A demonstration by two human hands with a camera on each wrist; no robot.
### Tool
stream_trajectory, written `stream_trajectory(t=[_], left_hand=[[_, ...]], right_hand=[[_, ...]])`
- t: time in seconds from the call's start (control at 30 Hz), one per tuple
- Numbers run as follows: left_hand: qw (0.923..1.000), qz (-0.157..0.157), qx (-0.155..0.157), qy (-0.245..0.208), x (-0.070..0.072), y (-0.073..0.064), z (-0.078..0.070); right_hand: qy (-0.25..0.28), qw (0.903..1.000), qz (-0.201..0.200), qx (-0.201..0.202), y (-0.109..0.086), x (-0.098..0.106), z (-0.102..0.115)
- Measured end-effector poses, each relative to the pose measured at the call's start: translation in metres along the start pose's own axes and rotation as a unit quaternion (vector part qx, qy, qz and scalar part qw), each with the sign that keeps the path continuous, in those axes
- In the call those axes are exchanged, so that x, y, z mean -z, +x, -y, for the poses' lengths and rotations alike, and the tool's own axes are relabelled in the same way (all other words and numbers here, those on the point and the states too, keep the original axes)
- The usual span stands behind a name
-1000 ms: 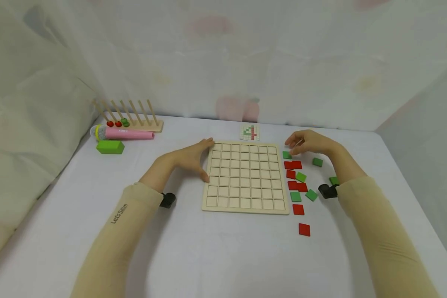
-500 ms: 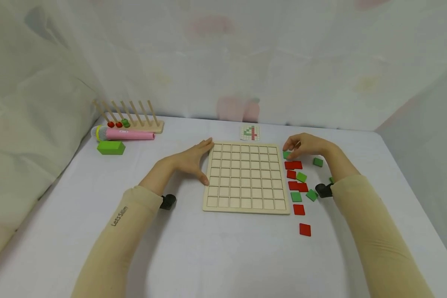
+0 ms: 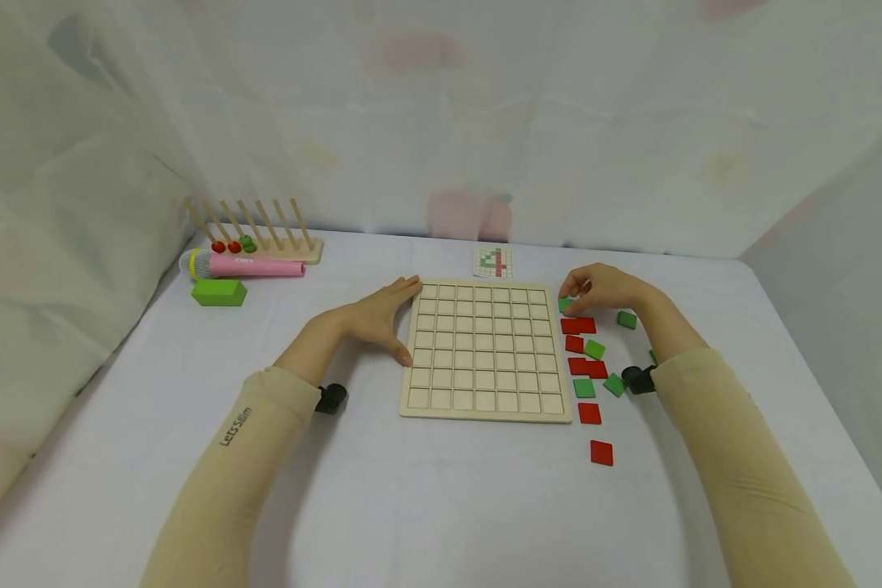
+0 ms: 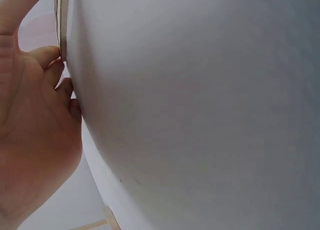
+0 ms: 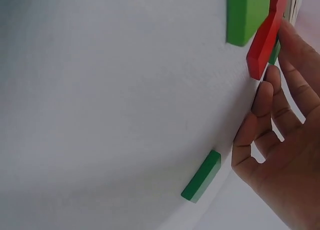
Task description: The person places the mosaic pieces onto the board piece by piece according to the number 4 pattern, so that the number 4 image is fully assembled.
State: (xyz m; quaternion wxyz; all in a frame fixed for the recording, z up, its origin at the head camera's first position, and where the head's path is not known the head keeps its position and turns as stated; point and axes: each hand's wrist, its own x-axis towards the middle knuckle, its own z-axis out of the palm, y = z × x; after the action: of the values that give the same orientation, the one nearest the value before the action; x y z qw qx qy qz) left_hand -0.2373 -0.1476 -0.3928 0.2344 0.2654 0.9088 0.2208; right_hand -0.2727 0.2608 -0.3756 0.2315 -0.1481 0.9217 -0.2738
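Note:
A pale wooden grid board (image 3: 485, 412) lies flat in the middle of the white table in the head view. My left hand (image 3: 373, 318) rests along its left edge, thumb and fingers spread wide against the rim. Beyond the board's upper right corner, my right hand (image 3: 606, 287) pinches a green square tile (image 3: 565, 305) between thumb and fingers, low at the table. In the right wrist view this green tile (image 5: 274, 53) shows partly behind a red tile (image 5: 262, 47), with the other fingers curled beside it. Two red tiles (image 3: 578, 326) lie just in front of the thumb.
More tiles lie right of the board, including a light green one (image 3: 594, 349) and a red one (image 3: 601, 453) nearest the person. Behind the board is a small pattern card (image 3: 493, 262). Back left are a pegged stand (image 3: 312, 250), a pink microphone (image 3: 257, 265) and a green block (image 3: 219, 292).
My right hand has moved slightly left and down, its thumb and fingers closing on the green tile. My left hand stays at the board's edge.

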Motion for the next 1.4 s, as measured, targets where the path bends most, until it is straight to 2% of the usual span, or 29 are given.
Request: stream_trajectory(t=[0.37,0.6,0.8,1.0,1.4], left_hand=[[1.0,0.002,0.0,0.006,-0.001,0.001,0.001],[0.9999,0.003,0.005,0.016,-0.001,0.001,0.002],[0.9997,-0.001,0.005,0.025,-0.001,0.002,0.001],[0.9996,0.0,0.008,0.028,-0.001,0.002,0.001],[0.9996,0.001,0.01,0.028,-0.001,0.003,0.001]], right_hand=[[-0.002,0.9993,-0.034,-0.012,-0.001,0.004,0.003],[0.027,0.999,-0.036,-0.006,-0.001,0.011,0.009],[0.043,0.9967,-0.069,-0.007,0.004,0.013,0.021],[0.041,0.9945,-0.096,0.009,0.013,0.012,0.03],[0.076,0.9913,-0.097,0.045,0.028,0.002,0.051]])
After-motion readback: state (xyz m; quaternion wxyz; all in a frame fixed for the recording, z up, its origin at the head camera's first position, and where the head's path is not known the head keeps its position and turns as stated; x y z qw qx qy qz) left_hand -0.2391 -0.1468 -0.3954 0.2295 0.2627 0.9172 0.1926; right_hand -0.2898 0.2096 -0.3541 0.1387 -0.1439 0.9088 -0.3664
